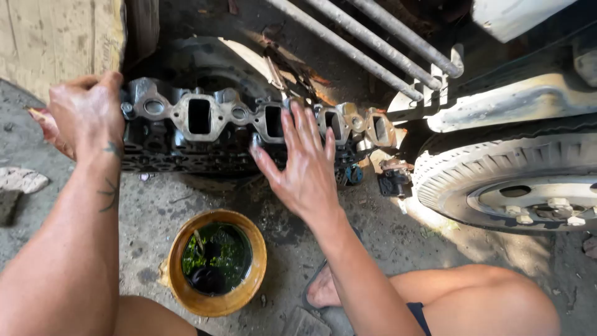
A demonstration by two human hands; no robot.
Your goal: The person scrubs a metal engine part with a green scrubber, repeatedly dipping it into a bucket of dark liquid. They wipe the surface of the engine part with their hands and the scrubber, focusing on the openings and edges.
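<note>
left hand (87, 115): grips the far left end of the long dark cast-metal cylinder head (249, 134), fingers curled over its top edge and pressed together; a reddish rag (43, 124) shows behind the palm.
right hand (305, 165): lies flat against the near face of the head around its middle, fingers spread and pointing up, holding nothing.
cylinder head: stands on edge on the oil-stained concrete floor (149, 205), running left to right, with its row of rectangular ports facing up.
yellow round bowl (216, 261): sits on the floor near the person, between the forearms, holding dark green liquid and a small black part.
worn vehicle tyre (497, 180): at the right, just beside the head's right end.
grey metal rods (373, 43): slant across the far side.
doing it well: as i judge it, the casting is heavy and oily, so both palms should bear evenly, the left grip firm, and the head kept upright, away from the bowl.
</note>
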